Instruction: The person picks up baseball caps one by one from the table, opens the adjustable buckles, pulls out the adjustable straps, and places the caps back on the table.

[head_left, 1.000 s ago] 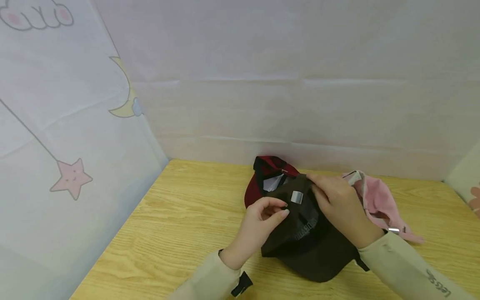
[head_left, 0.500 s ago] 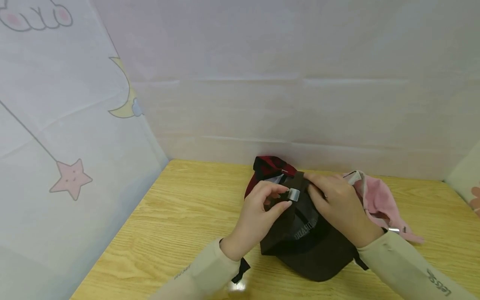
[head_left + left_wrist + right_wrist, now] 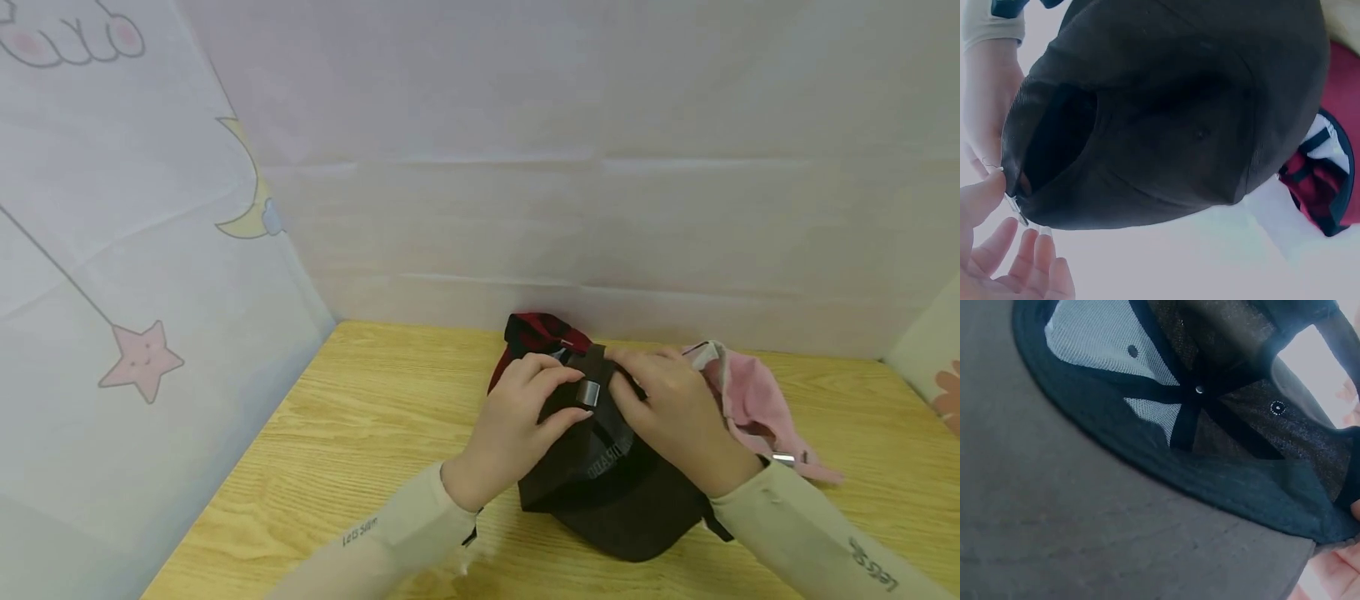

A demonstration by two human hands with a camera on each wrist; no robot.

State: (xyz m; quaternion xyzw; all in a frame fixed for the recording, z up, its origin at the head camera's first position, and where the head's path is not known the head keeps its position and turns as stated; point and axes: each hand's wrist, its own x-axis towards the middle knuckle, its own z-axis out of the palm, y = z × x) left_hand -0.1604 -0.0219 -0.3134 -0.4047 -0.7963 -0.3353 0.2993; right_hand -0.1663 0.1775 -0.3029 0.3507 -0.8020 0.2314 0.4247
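A dark brown baseball cap stands between both hands, its brim toward me and its back strap raised. My left hand pinches at the metal buckle on that strap, thumb below and index finger above. In the left wrist view the left thumb lies against the strap end by the cap's rear opening. My right hand grips the cap's rim beside the strap; its fingertips are partly hidden. The right wrist view looks into the cap, showing seam tape and pale mesh lining.
Behind the dark cap lies a red and black cap. A pink cap with a metal buckle lies to the right, by the right wrist. All rest on a wooden table against a pale cloth backdrop.
My left hand has moved up and slightly right along the strap, from below the buckle onto it. The right hand keeps its grip, and the cap has barely shifted.
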